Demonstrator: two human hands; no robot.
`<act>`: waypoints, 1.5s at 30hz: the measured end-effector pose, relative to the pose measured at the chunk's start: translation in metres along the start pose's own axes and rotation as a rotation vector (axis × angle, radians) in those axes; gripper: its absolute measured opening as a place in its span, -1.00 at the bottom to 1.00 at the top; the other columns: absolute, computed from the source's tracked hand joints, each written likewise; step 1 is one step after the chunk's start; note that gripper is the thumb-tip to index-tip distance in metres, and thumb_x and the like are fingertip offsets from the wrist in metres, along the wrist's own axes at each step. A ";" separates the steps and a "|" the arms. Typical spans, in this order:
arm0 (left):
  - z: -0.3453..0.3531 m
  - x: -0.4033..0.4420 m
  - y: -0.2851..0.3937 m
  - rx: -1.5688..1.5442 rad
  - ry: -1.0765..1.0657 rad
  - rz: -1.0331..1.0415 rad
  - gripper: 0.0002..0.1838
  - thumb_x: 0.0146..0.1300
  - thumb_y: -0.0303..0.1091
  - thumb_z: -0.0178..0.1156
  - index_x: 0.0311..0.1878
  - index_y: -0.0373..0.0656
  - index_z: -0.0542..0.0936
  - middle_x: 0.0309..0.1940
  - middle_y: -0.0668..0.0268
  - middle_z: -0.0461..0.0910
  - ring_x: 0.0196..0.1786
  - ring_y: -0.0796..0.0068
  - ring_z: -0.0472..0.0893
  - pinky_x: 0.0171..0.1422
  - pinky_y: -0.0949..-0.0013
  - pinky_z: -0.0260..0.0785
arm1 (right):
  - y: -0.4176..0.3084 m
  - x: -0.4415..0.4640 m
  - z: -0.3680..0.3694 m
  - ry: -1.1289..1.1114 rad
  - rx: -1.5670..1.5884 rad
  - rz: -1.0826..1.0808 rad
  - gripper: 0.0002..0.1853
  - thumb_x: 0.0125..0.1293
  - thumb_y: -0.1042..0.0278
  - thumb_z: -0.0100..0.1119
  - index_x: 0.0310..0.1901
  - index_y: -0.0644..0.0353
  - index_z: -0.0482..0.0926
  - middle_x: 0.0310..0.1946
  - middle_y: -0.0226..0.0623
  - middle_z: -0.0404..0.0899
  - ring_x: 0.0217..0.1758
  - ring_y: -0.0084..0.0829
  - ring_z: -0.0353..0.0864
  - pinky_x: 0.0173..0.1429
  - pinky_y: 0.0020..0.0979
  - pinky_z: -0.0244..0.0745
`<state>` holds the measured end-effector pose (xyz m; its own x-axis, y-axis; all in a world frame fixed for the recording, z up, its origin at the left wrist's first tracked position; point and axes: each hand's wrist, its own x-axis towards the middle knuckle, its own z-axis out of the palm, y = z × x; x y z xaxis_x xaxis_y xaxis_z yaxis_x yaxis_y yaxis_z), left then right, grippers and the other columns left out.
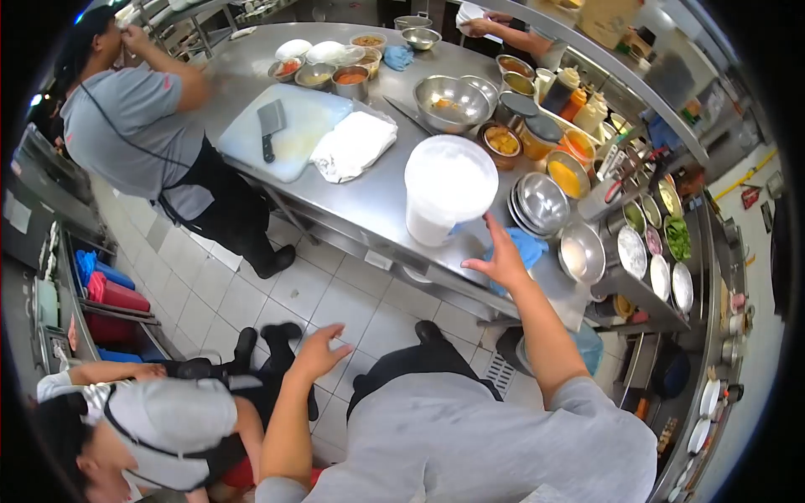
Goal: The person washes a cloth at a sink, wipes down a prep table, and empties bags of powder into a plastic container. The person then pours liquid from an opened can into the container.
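My right hand point(501, 258) is open, thumb and fingers apart, beside a white plastic tub point(428, 201) with a white top on the steel table point(352, 205). Whether a fingertip touches the tub I cannot tell. Next to that hand lies a blue cloth point(527, 246). My left hand point(320, 352) hangs over the tiled floor, fingers loosely bent and apart, with nothing in it. Behind the tub rest a crumpled white cloth or bag point(356, 144) and a white cutting board point(302, 163) bearing a cleaver point(271, 121).
Stacked steel bowls point(543, 204), a large bowl point(453, 102) and several food containers crowd the table's right side. One person point(151, 126) stands at the left; another point(168, 419) is low beside me. A third person's hand point(480, 28) works across the table. A floor drain point(501, 373) lies near me.
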<state>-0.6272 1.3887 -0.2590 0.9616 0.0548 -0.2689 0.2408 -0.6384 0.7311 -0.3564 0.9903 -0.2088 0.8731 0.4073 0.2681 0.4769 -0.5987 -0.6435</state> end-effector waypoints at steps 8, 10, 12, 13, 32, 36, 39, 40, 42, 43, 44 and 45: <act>-0.025 0.249 0.205 -0.285 0.060 0.362 0.50 -0.42 -0.12 0.81 0.65 -0.25 0.12 0.54 -0.04 0.33 0.62 0.02 0.27 0.67 0.07 0.16 | 0.042 0.116 0.002 -0.430 0.307 0.076 0.18 -0.41 0.16 0.88 0.41 0.19 0.48 0.35 -0.13 0.59 0.43 -0.16 0.54 0.53 -0.17 0.41; -0.010 0.266 0.209 -0.439 0.048 0.331 0.53 -0.49 -0.14 0.82 0.65 -0.23 0.12 0.53 0.00 0.35 0.61 0.05 0.29 0.67 0.08 0.16 | 0.045 0.121 0.006 -0.453 0.356 0.031 0.12 -0.42 0.21 0.88 0.35 0.19 0.55 0.26 -0.20 0.67 0.35 -0.20 0.61 0.49 -0.18 0.46; -0.009 0.265 0.210 -0.587 0.051 0.314 0.57 -0.57 -0.17 0.83 0.64 -0.21 0.13 0.53 0.03 0.36 0.61 0.09 0.30 0.68 0.09 0.17 | 0.041 0.126 0.007 -0.373 0.505 0.003 0.08 -0.38 0.23 0.86 0.35 0.18 0.55 0.27 -0.20 0.66 0.35 -0.21 0.61 0.50 -0.19 0.45; -0.008 0.257 0.210 -0.584 0.078 0.272 0.52 -0.57 -0.22 0.83 0.62 -0.21 0.19 0.52 0.08 0.38 0.58 0.13 0.33 0.67 0.12 0.19 | 0.038 0.130 0.008 -0.460 0.500 0.020 0.16 -0.39 0.23 0.87 0.41 0.19 0.49 0.31 -0.16 0.62 0.39 -0.20 0.58 0.52 -0.19 0.44; -0.056 -0.049 0.172 -0.483 0.838 0.063 0.53 -0.46 0.02 0.82 0.62 -0.25 0.12 0.48 0.05 0.39 0.56 0.08 0.37 0.65 0.12 0.19 | -0.209 0.086 0.087 -1.121 0.893 -0.340 0.48 -0.44 0.07 0.88 0.59 0.28 0.16 0.54 -0.04 0.31 0.61 -0.12 0.31 0.63 -0.11 0.24; -0.045 -0.109 0.171 -0.282 1.037 0.189 0.55 -0.47 0.06 0.83 0.60 -0.28 0.10 0.45 0.03 0.38 0.51 0.14 0.38 0.62 0.13 0.21 | -0.261 0.045 0.085 -0.891 1.191 -0.655 0.29 -0.32 0.03 0.88 0.48 0.35 0.34 0.34 -0.12 0.55 0.38 -0.24 0.55 0.48 -0.20 0.44; -0.045 -0.132 0.153 -0.407 1.057 0.121 0.57 -0.50 0.08 0.83 0.61 -0.30 0.11 0.47 0.04 0.37 0.55 0.12 0.36 0.64 0.11 0.17 | -0.269 0.034 0.110 -1.092 0.915 -0.645 0.24 -0.26 0.03 0.84 0.48 0.35 0.35 0.36 -0.08 0.53 0.43 -0.20 0.51 0.53 -0.21 0.35; -0.044 -0.141 0.155 -0.401 1.080 0.124 0.57 -0.50 0.08 0.83 0.61 -0.30 0.11 0.47 0.04 0.37 0.55 0.12 0.36 0.64 0.11 0.17 | -0.278 0.029 0.109 -1.102 0.913 -0.668 0.24 -0.26 0.03 0.84 0.48 0.35 0.35 0.36 -0.08 0.53 0.43 -0.20 0.51 0.53 -0.21 0.35; -0.033 -0.161 0.159 -0.407 1.131 0.129 0.54 -0.48 0.07 0.82 0.60 -0.31 0.13 0.45 0.05 0.39 0.53 0.12 0.38 0.62 0.12 0.20 | -0.288 0.013 0.110 -1.037 1.029 -0.760 0.21 -0.23 0.06 0.83 0.47 0.35 0.35 0.35 -0.10 0.54 0.41 -0.25 0.52 0.48 -0.23 0.40; -0.030 -0.169 0.155 -0.411 1.140 0.123 0.54 -0.48 0.07 0.82 0.60 -0.31 0.13 0.45 0.05 0.39 0.53 0.12 0.38 0.62 0.12 0.20 | -0.294 0.005 0.112 -1.049 1.027 -0.763 0.21 -0.23 0.06 0.83 0.47 0.35 0.35 0.35 -0.10 0.54 0.41 -0.25 0.52 0.48 -0.23 0.40; -0.025 -0.174 0.150 -0.396 1.158 0.123 0.54 -0.47 0.08 0.82 0.60 -0.30 0.13 0.45 0.04 0.40 0.52 0.12 0.39 0.62 0.12 0.20 | -0.297 -0.001 0.114 -1.098 1.051 -0.730 0.21 -0.23 0.07 0.83 0.47 0.35 0.34 0.35 -0.10 0.53 0.40 -0.26 0.52 0.48 -0.23 0.40; -0.022 -0.179 0.146 -0.382 1.171 0.126 0.53 -0.47 0.08 0.82 0.60 -0.30 0.13 0.45 0.04 0.40 0.52 0.12 0.40 0.62 0.12 0.21 | -0.300 -0.006 0.115 -1.141 1.072 -0.694 0.21 -0.22 0.09 0.83 0.48 0.34 0.34 0.35 -0.10 0.53 0.40 -0.26 0.52 0.48 -0.23 0.41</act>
<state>-0.7612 1.3029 -0.0908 0.4717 0.7878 0.3960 -0.0281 -0.4354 0.8998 -0.5165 1.2463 -0.1002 -0.1889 0.9048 0.3815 0.0143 0.3910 -0.9203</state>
